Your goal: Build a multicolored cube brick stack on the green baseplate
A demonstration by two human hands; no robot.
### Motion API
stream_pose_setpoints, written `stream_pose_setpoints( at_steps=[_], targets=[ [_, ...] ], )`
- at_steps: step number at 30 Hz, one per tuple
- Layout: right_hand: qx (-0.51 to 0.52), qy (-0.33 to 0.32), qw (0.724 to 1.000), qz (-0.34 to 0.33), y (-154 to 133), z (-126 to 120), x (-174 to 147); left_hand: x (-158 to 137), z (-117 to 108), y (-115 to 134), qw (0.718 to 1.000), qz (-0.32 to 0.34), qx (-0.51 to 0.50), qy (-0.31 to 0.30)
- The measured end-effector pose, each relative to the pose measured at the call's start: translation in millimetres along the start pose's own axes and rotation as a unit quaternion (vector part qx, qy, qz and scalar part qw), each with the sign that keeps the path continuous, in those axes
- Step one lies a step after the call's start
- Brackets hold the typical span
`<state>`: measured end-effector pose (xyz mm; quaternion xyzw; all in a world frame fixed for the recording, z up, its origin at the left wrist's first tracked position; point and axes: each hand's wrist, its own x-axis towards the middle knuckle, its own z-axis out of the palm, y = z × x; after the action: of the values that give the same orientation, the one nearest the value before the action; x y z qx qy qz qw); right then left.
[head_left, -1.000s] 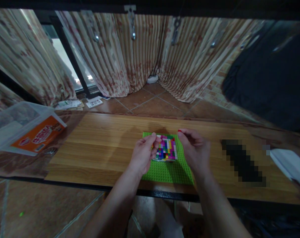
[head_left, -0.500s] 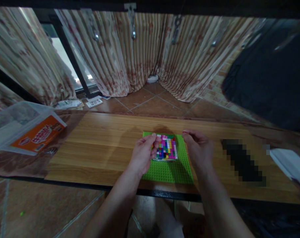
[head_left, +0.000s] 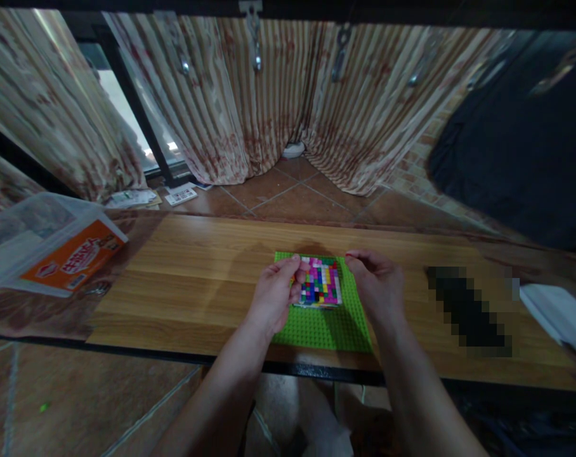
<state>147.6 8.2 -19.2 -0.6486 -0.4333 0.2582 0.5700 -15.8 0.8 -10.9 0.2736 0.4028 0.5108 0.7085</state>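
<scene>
A green studded baseplate [head_left: 326, 333] lies on the wooden table. On it stands a low block of many-coloured toy bricks [head_left: 320, 285], mostly pink, white, blue and yellow on top. My left hand [head_left: 276, 292] is closed at the block's left side, over the plate's left edge. A bit of yellow and red shows by its fingers, but what they hold is hidden. Right of the block, above the plate's far right corner, my right hand [head_left: 378, 279] pinches a small red toy brick [head_left: 349, 255] between thumb and forefinger.
A clear plastic box [head_left: 50, 212] with an orange label stands at the table's left end. On the right lie a pixelated dark object [head_left: 469, 311] and a white tray-like object [head_left: 557, 317]. Striped curtains [head_left: 212, 101] hang beyond the table, with papers [head_left: 181, 195] near them.
My right hand has shifted slightly left, toward the brick block, and the red brick in its fingertips shows more clearly. My left hand has stayed nearly still.
</scene>
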Motion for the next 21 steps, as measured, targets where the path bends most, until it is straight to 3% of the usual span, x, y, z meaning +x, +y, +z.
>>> stream_pose_setpoints(
  at_steps=[21],
  targets=[
    [-0.014, -0.033, 0.999, 0.005, 5.7, 2.0, -0.4, -0.5, 0.9, 1.9, 1.000, 0.003, -0.008, -0.007]
  ],
)
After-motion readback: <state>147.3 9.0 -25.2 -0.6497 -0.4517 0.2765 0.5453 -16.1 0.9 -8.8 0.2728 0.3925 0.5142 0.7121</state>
